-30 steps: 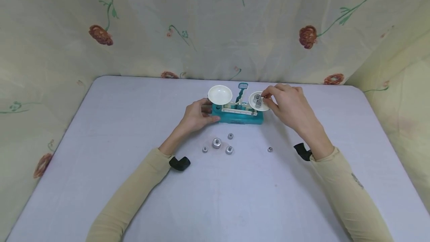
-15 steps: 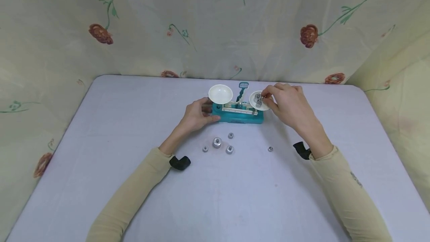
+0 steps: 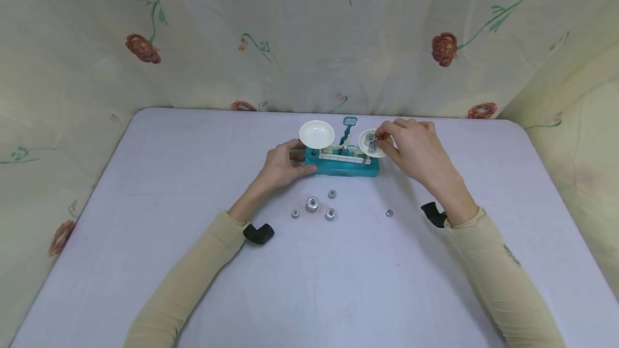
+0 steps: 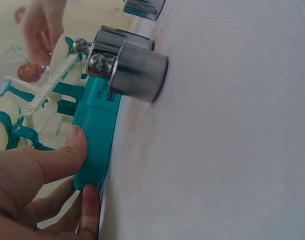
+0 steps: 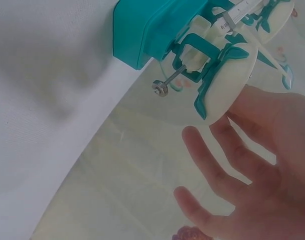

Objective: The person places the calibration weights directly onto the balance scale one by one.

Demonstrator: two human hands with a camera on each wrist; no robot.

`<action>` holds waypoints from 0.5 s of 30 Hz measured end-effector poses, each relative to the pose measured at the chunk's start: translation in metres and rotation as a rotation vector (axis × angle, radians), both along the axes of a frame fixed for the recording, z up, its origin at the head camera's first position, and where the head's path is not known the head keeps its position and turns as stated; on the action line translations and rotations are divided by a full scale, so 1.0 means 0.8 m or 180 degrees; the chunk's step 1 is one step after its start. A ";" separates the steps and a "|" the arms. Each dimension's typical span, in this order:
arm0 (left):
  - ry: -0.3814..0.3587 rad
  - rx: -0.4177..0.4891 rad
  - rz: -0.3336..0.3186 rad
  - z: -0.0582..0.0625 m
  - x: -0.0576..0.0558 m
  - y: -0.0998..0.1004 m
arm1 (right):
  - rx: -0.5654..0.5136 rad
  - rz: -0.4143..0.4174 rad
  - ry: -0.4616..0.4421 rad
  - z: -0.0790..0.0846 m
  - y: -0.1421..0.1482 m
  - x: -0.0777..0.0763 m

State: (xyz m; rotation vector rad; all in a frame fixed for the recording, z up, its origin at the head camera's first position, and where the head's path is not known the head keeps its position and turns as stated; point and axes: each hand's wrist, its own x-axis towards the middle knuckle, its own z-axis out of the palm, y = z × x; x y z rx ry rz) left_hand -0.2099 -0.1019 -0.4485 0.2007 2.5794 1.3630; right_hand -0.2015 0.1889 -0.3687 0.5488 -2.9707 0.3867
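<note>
A balance scale (image 3: pixel 340 169) with a teal base and two white pans stands near the table's back edge. My left hand (image 3: pixel 280 168) grips the base's left end, thumb at the front and fingers wrapped behind, as the left wrist view shows up close. Nothing lies in the left pan (image 3: pixel 316 135). At the right pan (image 3: pixel 363 147), small metal weights (image 3: pixel 371 137) stand together. Over that pan my right hand (image 3: pixel 413 146) pinches a small weight between thumb and index finger, its other fingers spread loosely. In the right wrist view the pan hides those fingertips.
Several metal weights stand on the table in front of the scale, the largest weight (image 3: pixel 312 204) among them. A smaller weight (image 3: pixel 389 212) sits apart to the right. Behind the table's back edge hangs a flowered curtain (image 3: pixel 300 42).
Both hands keep nearly the same places, the left on the base and the right at the right pan. Only a slight shift of the whole head view shows.
</note>
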 end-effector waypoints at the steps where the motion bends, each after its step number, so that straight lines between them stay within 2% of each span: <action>1: -0.0005 0.0006 0.0001 0.000 0.000 0.000 | 0.0000 -0.0002 -0.0004 0.000 0.000 0.000; 15: -0.0028 0.0030 0.0010 0.001 0.000 0.000 | -0.0038 0.0007 0.0002 -0.003 0.001 0.000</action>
